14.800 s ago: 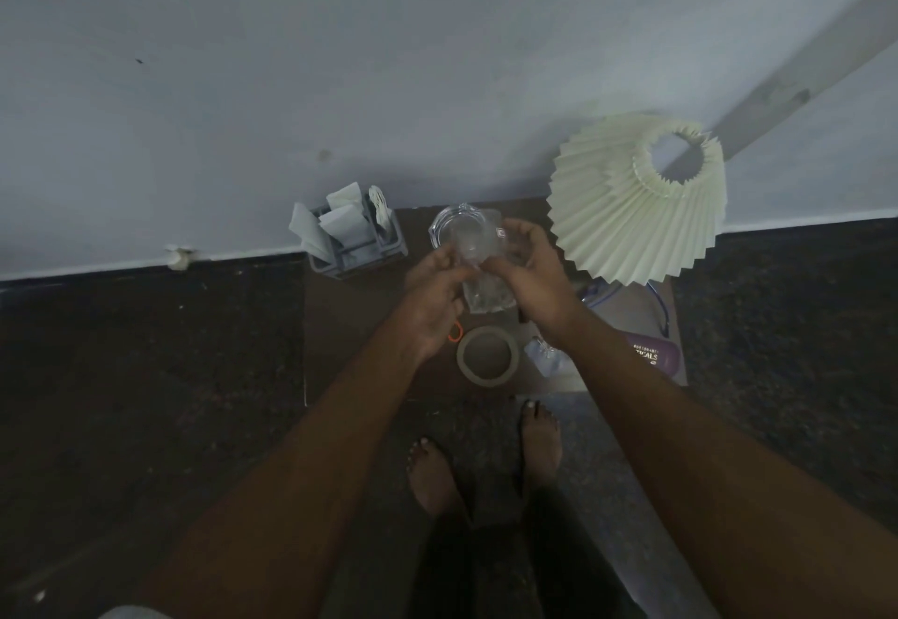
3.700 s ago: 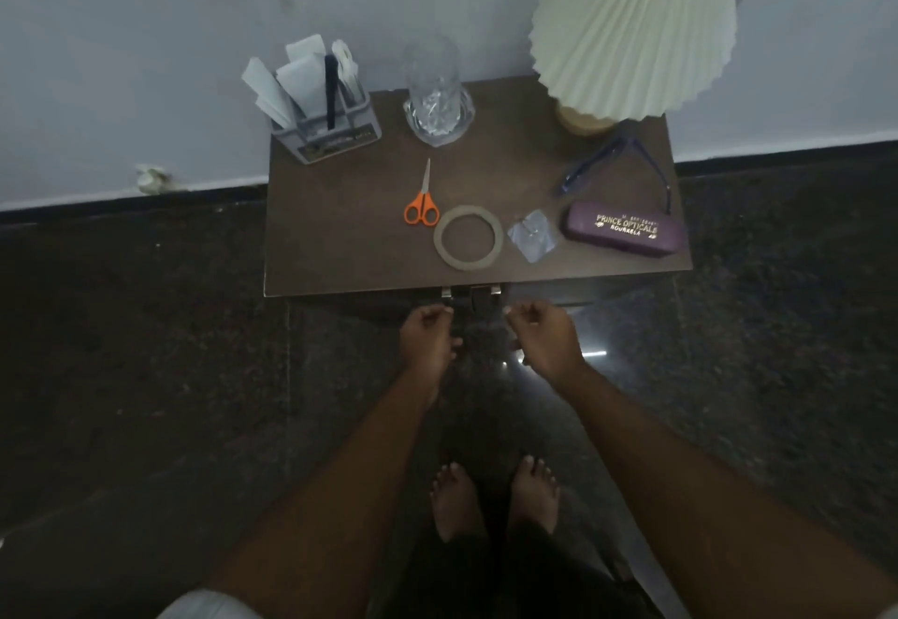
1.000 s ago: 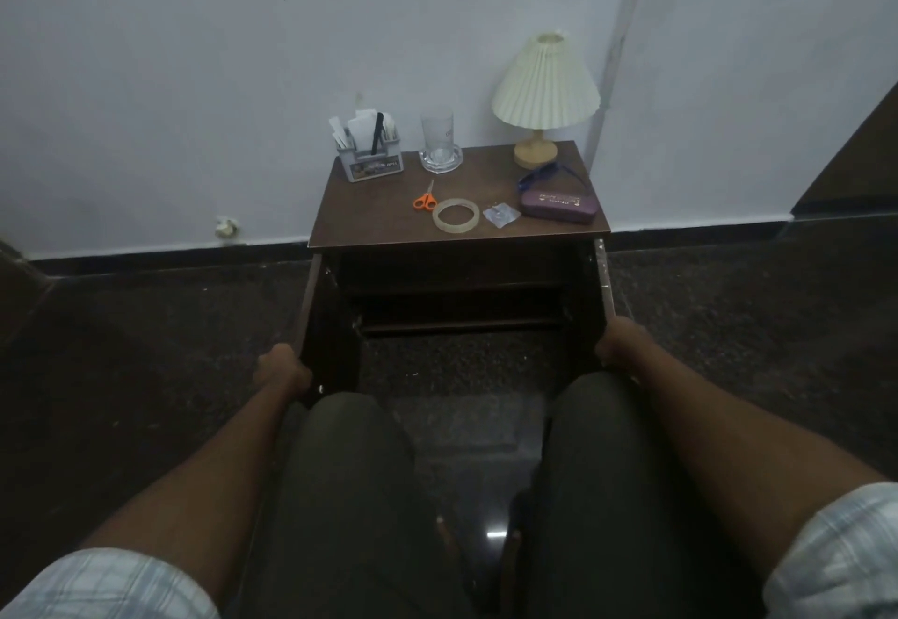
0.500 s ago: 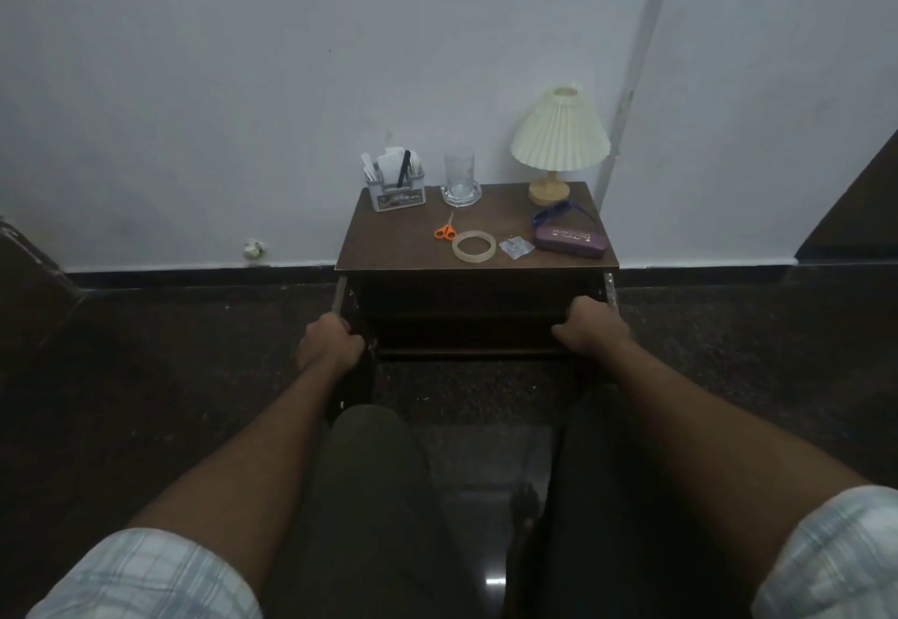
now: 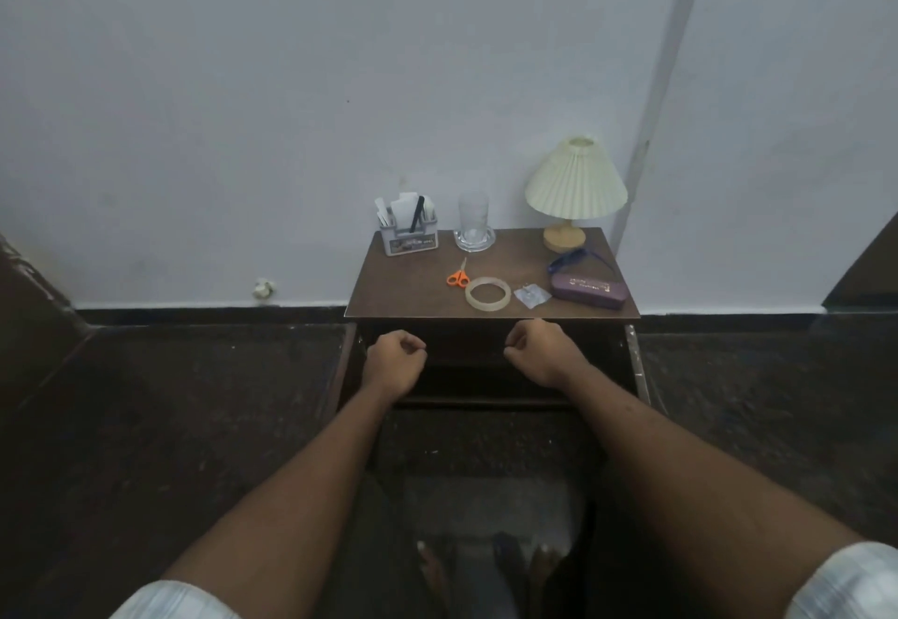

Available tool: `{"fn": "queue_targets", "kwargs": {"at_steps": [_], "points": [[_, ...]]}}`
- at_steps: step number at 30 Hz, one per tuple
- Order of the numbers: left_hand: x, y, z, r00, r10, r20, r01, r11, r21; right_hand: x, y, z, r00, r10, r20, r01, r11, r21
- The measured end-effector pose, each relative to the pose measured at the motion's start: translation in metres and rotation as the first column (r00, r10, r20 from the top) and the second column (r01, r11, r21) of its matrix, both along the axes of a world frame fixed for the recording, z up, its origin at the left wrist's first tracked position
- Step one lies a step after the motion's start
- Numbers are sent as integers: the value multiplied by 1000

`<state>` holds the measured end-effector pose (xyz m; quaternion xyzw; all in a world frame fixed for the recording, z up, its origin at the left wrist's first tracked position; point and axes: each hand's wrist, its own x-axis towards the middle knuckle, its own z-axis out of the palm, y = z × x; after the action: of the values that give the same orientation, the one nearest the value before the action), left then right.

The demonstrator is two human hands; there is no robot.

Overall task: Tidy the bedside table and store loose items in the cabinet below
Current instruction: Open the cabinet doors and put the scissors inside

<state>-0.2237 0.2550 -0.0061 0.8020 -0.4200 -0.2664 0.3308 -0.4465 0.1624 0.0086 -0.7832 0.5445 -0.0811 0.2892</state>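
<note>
Brown bedside table point(image 5: 403, 290) stands against the wall, its cabinet point(image 5: 486, 385) below open and dark; both forearms reach straight forward, the left hand point(image 5: 392, 360) and right hand point(image 5: 543, 352) hovering before the opening, fingers curled loosely inward, gripping nothing; on top lie orange scissors point(image 5: 457, 277), a tape roll point(image 5: 488, 294), a small clear packet point(image 5: 531, 295) and a purple case point(image 5: 587, 289).

Dark brown bedside table point(image 5: 403, 295) against pale grey-lilac wall point(image 5: 291, 84). Orange-handled scissors point(image 5: 457, 277), translucent beige tape roll point(image 5: 488, 294), purple case point(image 5: 588, 288) with gold lettering, blue glasses point(image 5: 568, 260). Cream pleated lampshade point(image 5: 576, 183) on tan base. Grey organiser point(image 5: 410, 240), clear glass point(image 5: 474, 222). Pale plaid sleeves point(image 5: 850, 584). Dark speckled floor point(image 5: 194, 400).
</note>
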Motion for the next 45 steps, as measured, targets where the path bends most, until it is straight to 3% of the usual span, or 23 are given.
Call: {"fn": "queue_targets", "kwargs": {"at_steps": [5,13,22,29,32,38,41,45], "points": [[6,-38,-15,997,-22,-78,21,1000,-15,32,-29,-14,999,44,15,-44,999,-16],[31,-128,-44,995,-24,-97,15,996,-88,96,-100,-32,999,31,31,-23,971,-237],[44,-224,-71,995,-75,67,80,994,-72,156,-185,-66,960,-92,-265,-13,928,-372],[45,-262,-75,988,-120,100,121,993,-5,167,-212,-89,953,-179,-244,76,922,-380],[43,-266,-75,999,-38,37,39,999,-11,170,-215,-90,957,-177,-229,87,930,-356],[41,-264,-74,936,157,-314,-181,982,-49,170,-207,-80,976,-164,-143,95,912,-398],[35,-256,-69,869,180,-461,-226,973,-46,167,-205,-74,993,-120,14,120,963,-241],[30,-241,-60,816,173,-552,-221,975,-20,163,-200,-64,955,-206,214,232,967,-103]]}}
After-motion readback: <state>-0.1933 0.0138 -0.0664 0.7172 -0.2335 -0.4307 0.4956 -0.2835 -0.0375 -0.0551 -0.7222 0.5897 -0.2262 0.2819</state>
